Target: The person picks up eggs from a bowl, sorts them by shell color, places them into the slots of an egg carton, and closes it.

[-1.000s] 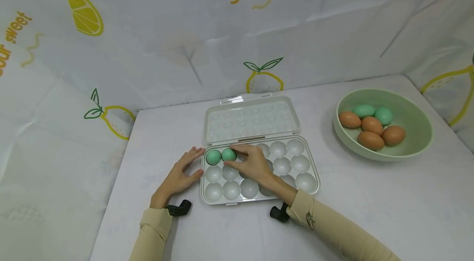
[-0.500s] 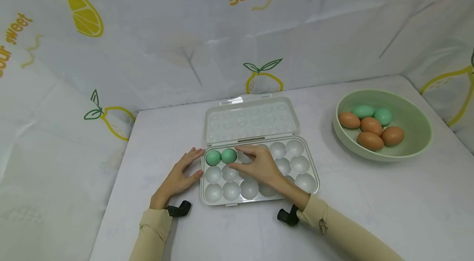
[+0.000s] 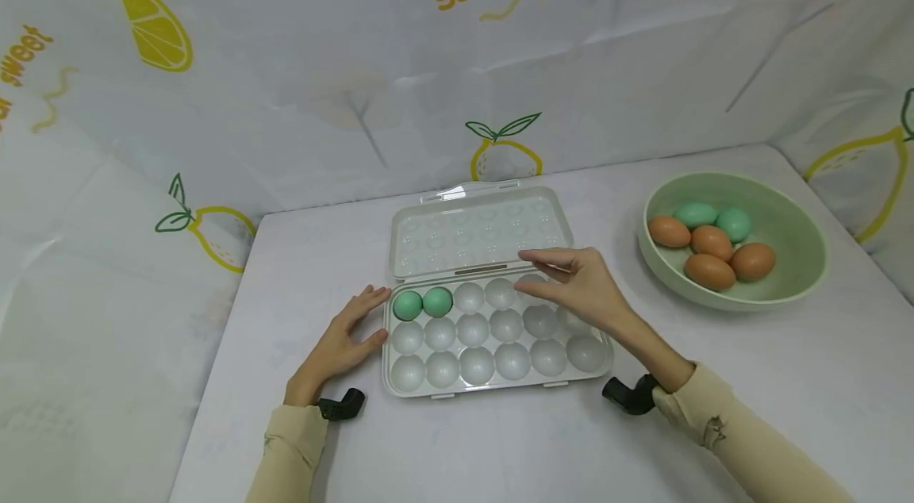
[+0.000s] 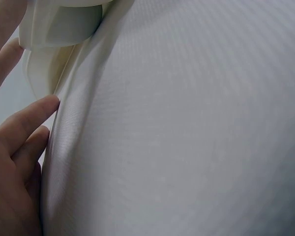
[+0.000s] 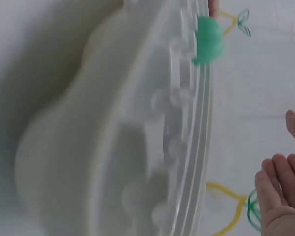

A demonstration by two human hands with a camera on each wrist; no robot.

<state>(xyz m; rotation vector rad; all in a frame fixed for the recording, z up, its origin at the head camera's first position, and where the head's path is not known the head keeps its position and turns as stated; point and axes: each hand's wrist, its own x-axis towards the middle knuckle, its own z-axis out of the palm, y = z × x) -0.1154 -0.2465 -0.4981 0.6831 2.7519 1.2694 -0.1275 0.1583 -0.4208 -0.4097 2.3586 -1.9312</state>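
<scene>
1. Seen from above, the right hand [image 3: 581, 285] is over the egg tray [image 3: 506, 325] at one o'clock, thumb and fingers wide apart, nothing between them! Too low a pass might clip the rim.
2. At nine o'clock, the left hand [image 3: 346, 340] has its fingers spread against the tray's edge, gripping nothing. Light bracing, I'd say; a knock could skid everything across the worktop [image 3: 457, 455].
3. Two green eggs [image 3: 423, 303] sit side by side at ten o'clock; that jolt could rock them.
4. Open lid [image 3: 480, 229] at twelve: right fingers near its hinge could snag it.
5. Bowl [image 3: 793, 281] at two o'clock, four brown eggs [image 3: 710, 271] crowding two green! Smooth shells probably slip under a hasty pinch.
</scene>
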